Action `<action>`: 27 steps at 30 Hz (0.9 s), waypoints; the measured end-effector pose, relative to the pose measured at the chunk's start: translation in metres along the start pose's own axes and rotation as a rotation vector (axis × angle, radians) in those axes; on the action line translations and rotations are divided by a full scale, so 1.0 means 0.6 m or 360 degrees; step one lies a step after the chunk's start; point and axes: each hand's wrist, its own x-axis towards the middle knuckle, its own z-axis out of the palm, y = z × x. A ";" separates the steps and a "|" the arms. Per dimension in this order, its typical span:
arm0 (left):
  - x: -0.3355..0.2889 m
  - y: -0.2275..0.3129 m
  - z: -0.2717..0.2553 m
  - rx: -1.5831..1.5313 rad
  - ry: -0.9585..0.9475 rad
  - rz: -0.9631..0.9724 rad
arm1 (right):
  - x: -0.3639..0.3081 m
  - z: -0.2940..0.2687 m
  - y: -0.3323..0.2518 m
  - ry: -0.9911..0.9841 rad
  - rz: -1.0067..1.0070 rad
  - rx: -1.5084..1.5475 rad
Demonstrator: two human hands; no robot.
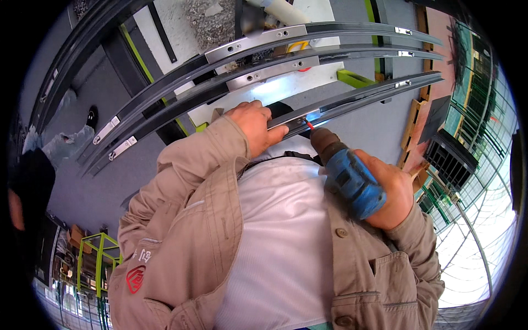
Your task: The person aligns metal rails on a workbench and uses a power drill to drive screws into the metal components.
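My right hand (395,192) is wrapped round a blue cordless drill (355,184). The drill's red-tipped bit (309,125) meets the nearest dark metal rail (368,99) close to a screw hole. Just left of that spot my left hand (253,126) grips the same rail, thumb along its near side. A bright patch of light falls on the metal by the bit. Beyond it run two more dark rails, the middle one with a silver plate (269,74) and the far one with a similar plate (256,44). Small silver brackets (122,147) sit near the rails' ends.
A heap of small screws (210,25) lies on a white bench top (220,104) behind the rails. Green frame bars (355,78) support the work. Another person (33,181) is at the far left. At right stand a black crate (454,159) and wire mesh panels (489,110).
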 end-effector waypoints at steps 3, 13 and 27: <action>0.001 -0.003 0.005 0.0036 -0.0002 0.0025 | -0.001 0.002 -0.004 0.0063 0.0061 0.0096; -0.014 0.006 -0.015 0.0001 0.0067 -0.0016 | -0.031 0.016 0.009 0.0201 -0.0111 0.0004; -0.203 0.045 0.029 -0.2230 0.0353 -0.0274 | -0.100 0.033 0.046 0.0261 -0.0883 0.0256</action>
